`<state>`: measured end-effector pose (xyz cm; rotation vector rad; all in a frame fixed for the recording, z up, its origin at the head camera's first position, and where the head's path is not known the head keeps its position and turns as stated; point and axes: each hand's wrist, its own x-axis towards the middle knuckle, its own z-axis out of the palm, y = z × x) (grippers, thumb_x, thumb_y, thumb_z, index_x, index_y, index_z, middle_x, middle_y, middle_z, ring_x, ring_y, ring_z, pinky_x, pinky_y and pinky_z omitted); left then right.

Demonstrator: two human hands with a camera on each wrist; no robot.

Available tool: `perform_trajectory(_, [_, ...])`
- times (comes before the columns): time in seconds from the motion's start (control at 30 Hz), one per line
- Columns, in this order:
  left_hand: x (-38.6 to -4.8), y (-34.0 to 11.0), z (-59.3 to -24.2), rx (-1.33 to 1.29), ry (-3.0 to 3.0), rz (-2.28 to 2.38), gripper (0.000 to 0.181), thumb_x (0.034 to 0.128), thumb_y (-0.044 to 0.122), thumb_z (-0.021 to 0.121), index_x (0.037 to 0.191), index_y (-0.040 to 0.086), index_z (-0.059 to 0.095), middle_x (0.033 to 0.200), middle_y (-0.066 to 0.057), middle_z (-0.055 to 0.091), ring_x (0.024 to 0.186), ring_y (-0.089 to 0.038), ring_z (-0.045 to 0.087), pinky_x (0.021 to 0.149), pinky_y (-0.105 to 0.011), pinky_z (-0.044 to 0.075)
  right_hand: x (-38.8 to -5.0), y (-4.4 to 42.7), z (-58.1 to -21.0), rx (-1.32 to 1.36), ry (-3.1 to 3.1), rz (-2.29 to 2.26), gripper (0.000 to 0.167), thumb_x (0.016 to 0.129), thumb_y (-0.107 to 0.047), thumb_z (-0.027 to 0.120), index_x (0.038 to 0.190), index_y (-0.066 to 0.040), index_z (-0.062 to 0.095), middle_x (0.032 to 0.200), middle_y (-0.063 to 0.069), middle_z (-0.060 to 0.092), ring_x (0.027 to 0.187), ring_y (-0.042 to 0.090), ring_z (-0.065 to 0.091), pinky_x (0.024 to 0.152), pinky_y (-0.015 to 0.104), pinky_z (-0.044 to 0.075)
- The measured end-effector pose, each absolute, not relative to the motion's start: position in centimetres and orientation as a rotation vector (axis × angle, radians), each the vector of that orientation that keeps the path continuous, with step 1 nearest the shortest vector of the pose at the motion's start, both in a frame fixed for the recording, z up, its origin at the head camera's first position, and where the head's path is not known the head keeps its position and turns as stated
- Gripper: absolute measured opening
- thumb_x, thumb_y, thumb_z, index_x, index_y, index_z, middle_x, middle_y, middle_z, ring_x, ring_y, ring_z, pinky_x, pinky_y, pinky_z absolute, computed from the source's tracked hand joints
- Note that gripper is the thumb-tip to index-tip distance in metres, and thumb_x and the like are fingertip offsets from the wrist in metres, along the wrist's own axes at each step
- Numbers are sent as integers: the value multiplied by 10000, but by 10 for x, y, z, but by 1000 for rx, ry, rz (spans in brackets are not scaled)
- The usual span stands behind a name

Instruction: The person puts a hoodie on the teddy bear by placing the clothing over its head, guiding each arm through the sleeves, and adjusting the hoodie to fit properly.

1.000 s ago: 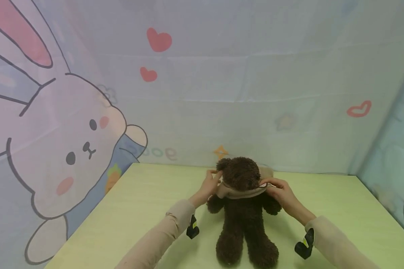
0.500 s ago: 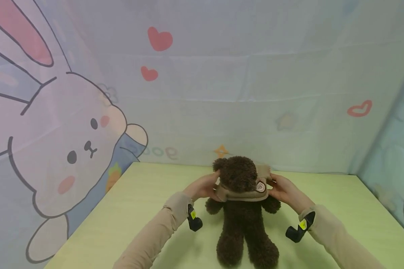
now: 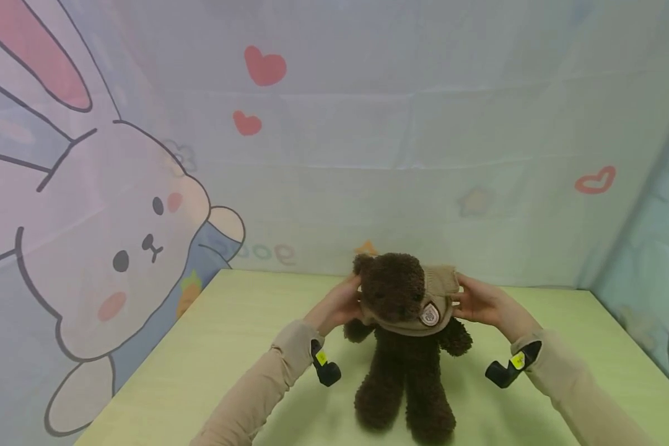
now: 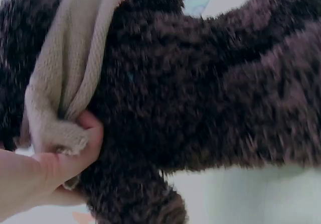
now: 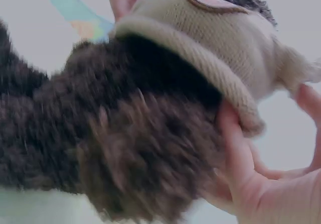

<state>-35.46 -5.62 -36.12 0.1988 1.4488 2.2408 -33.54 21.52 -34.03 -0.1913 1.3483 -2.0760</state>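
Note:
A dark brown teddy bear [image 3: 404,359] stands near the middle of the table, its head tipped forward. Bunched around its neck is a beige knitted doll sweater [image 3: 407,327] with a round-edged badge [image 3: 430,314] on its front. The left hand [image 3: 342,305] grips the sweater's edge at the bear's left-of-picture side; in the left wrist view its thumb [image 4: 90,138] lies over the folded knit. On the other side the right hand [image 3: 482,300] holds the sweater. In the right wrist view one finger [image 5: 233,128] goes under the hem and another touches the sleeve end [image 5: 298,71].
The pale green table [image 3: 245,310] extends to both sides of the bear. Behind it hangs a backdrop cloth [image 3: 479,124] with a printed rabbit [image 3: 117,248] and hearts. Black wrist-camera mounts [image 3: 327,373] stick out below both sleeves.
The sweater front has come lower and spread, so its badge shows fully. The right hand has moved outward to the right. The bear now stands more upright, shifted slightly.

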Motion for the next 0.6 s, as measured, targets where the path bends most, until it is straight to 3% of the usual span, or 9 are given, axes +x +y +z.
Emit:
perform_trajectory(0.1, [-352, -55, -361, 177, 1434, 2296, 505, 986, 268, 283, 1441, 261, 62, 1493, -150, -44, 1329, -456, 22, 1031, -612, 148, -334, 219, -338, -184, 1393, -1962, 340, 941, -388, 352, 1174, -141, 348, 1001, 54, 488, 877, 128, 568, 737, 210, 503])
perform_trajectory(0.2, [-351, -55, -361, 175, 1387, 2341, 506, 989, 267, 261, 1444, 250, 41, 1497, -117, -61, 1324, -461, 40, 1052, -546, 196, -332, 220, -339, -149, 1269, -1946, 372, 939, -375, 362, 1079, -58, 495, 994, 64, 531, 915, 142, 578, 816, 226, 492])
perform_trajectory(0.33, [-349, -53, -361, 215, 1328, 2355, 502, 990, 281, 234, 1443, 241, 22, 1490, -138, -14, 1323, -443, 94, 1067, -494, 207, -330, 221, -340, -109, 1107, -2014, 294, 950, -256, 385, 909, -105, 634, 955, 54, 593, 917, 142, 594, 855, 248, 482])
perform_trajectory(0.47, [-348, -53, -362, 259, 1241, 2354, 488, 991, 285, 207, 1433, 253, 3, 1465, -205, -20, 1329, -439, 56, 1094, -506, 126, -327, 217, -337, -80, 1152, -2076, 154, 955, -147, 375, 1010, -111, 514, 1125, 135, 407, 919, 178, 559, 836, 282, 490])
perform_trajectory(0.6, [-345, -55, -363, 297, 1200, 2360, 486, 987, 303, 206, 1420, 279, -13, 1448, -233, -50, 1327, -445, 41, 1092, -521, 97, -323, 211, -334, -51, 1209, -2126, 114, 955, -111, 347, 1064, -93, 378, 1173, 149, 223, 896, 195, 535, 801, 311, 499])
